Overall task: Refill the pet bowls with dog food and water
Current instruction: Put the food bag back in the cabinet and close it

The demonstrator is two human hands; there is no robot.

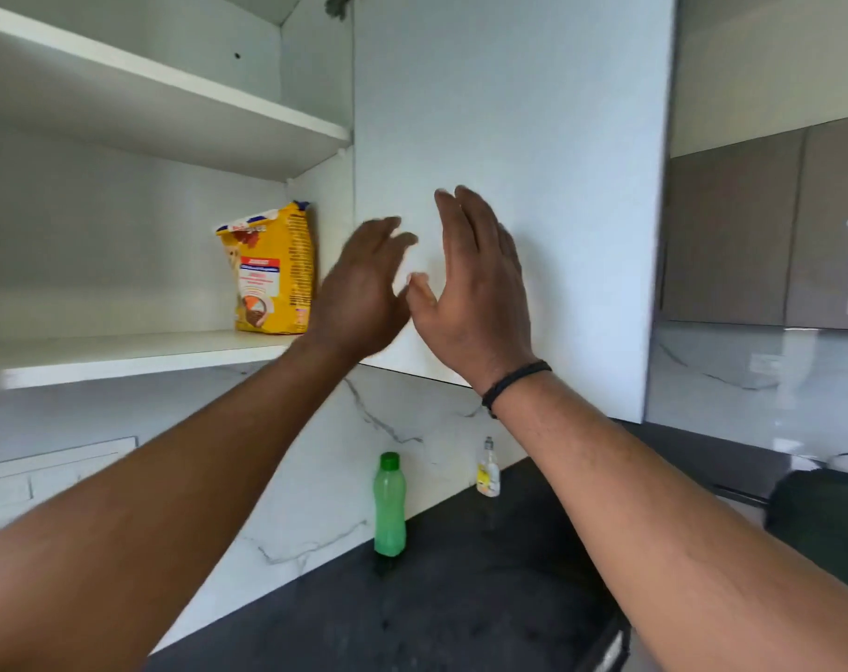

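Observation:
A yellow bag of dog food stands upright on the lower shelf of an open white wall cabinet, near the shelf's right end. My left hand is raised just right of the bag, fingers straight and blurred, holding nothing. My right hand is beside it with fingers straight, in front of the open cabinet door; whether it touches the door I cannot tell. A green water bottle stands on the dark countertop below. No pet bowls are in view.
A small clear bottle with a yellow label stands against the marble backsplash. The cabinet's upper shelf holds nothing that I can see. A dark green object sits at the right edge of the counter.

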